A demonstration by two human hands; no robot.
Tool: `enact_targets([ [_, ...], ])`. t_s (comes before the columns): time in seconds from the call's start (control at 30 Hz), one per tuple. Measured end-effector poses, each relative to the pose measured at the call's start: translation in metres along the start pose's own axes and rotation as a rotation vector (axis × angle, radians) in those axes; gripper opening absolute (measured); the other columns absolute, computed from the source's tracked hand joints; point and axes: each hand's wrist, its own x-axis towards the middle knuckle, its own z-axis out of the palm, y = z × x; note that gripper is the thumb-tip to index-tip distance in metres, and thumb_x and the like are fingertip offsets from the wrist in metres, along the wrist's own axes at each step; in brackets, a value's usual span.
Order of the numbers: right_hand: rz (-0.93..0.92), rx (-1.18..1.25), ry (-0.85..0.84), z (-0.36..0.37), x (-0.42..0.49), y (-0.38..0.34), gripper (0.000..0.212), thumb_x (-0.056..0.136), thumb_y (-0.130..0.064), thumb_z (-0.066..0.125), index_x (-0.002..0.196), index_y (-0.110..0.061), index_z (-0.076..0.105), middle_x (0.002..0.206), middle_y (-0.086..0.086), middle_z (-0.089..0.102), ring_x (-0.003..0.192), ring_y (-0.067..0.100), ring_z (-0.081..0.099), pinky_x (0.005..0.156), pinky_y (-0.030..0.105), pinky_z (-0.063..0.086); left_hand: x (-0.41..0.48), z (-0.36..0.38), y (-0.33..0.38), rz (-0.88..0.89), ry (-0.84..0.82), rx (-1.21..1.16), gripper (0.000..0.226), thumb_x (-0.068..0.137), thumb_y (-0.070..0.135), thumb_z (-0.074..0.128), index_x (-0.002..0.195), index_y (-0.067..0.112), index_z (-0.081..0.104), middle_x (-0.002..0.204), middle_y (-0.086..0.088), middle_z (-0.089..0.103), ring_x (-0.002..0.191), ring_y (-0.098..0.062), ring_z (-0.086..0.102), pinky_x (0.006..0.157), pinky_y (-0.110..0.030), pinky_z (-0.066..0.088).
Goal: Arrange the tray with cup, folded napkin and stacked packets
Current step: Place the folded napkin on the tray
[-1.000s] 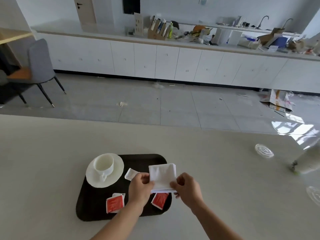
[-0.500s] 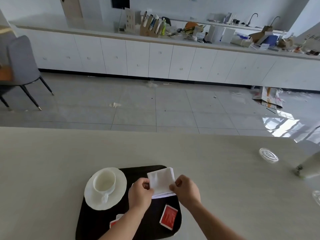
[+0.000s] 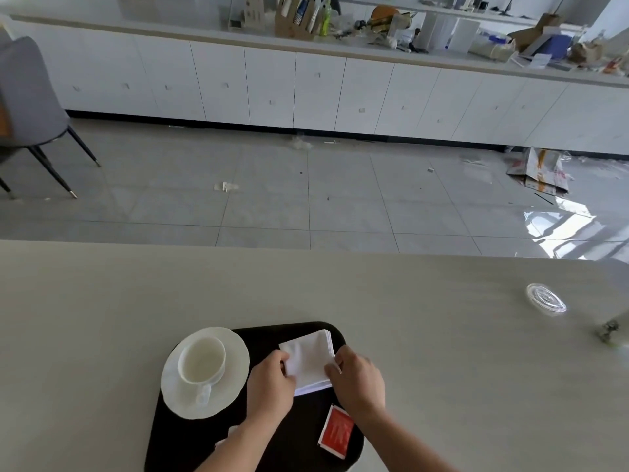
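A black tray [image 3: 190,434] lies on the pale table near its front edge. A white cup [image 3: 201,361] stands on a white saucer [image 3: 235,349] at the tray's left side. My left hand [image 3: 270,386] and my right hand [image 3: 357,379] both pinch a white folded napkin [image 3: 311,357] over the tray's far right corner. A red packet [image 3: 336,432] lies on the tray under my right wrist. Another packet is mostly hidden beneath my left forearm.
A clear plastic lid [image 3: 545,299] lies on the table at the far right, beside a blurred object [image 3: 609,330] at the frame's edge. Beyond the table are a tiled floor, white cabinets and a grey chair [image 3: 27,107] at left.
The view has tilted and the tray sits lower in frame. Both hands keep hold of the napkin, which now lies nearer the tray's far right corner.
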Motion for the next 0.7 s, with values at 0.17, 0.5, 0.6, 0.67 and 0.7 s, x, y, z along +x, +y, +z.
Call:
enact_targets([
  [0.17,-0.004,0.004,0.014,0.006,-0.007,0.000,0.012,0.086,-0.035,0.053,0.086,-0.023,0.053,0.079,-0.005,0.060,0.077,0.018,0.056,0.060,0.031,0.045,-0.001,-0.002,-0.004,0.003,0.014,0.010,0.037,0.082,0.008,0.069,0.117,0.018,0.064,0.099,0.006,0.068,0.085,-0.006,0.057,0.071,-0.014,0.041],
  [0.5,-0.034,0.026,0.030,0.003,0.004,0.000,0.017,0.089,-0.034,0.051,0.103,-0.025,0.053,0.092,-0.002,0.065,0.088,0.022,0.059,0.067,0.035,0.050,0.000,0.000,0.005,0.130,0.083,0.111,0.030,0.084,0.019,0.069,0.114,0.018,0.066,0.100,0.005,0.060,0.084,-0.011,0.059,0.076,-0.022,0.047],
  [0.6,-0.063,0.000,0.018,0.006,-0.001,0.003,0.023,0.090,-0.033,0.050,0.111,-0.026,0.052,0.097,-0.002,0.065,0.092,0.021,0.058,0.064,0.032,0.043,-0.007,0.001,0.001,0.274,0.038,0.211,0.034,0.076,0.026,0.080,0.107,0.017,0.069,0.106,0.000,0.059,0.080,-0.016,0.061,0.078,-0.032,0.051],
  [0.67,-0.084,-0.002,0.030,0.006,-0.003,0.004,0.027,0.088,-0.032,0.051,0.115,-0.027,0.051,0.103,-0.004,0.064,0.097,0.020,0.057,0.066,0.032,0.042,-0.010,0.002,0.000,0.382,0.025,0.336,0.035,0.065,0.027,0.087,0.095,0.018,0.072,0.103,-0.002,0.062,0.082,-0.021,0.063,0.075,-0.037,0.050],
  [0.7,-0.096,-0.009,0.040,0.005,-0.004,0.005,0.029,0.088,-0.032,0.052,0.117,-0.028,0.049,0.106,-0.005,0.063,0.100,0.019,0.057,0.068,0.032,0.045,-0.011,0.001,0.000,0.425,0.022,0.390,0.034,0.060,0.025,0.089,0.089,0.020,0.073,0.102,-0.003,0.063,0.081,-0.021,0.063,0.073,-0.037,0.050],
])
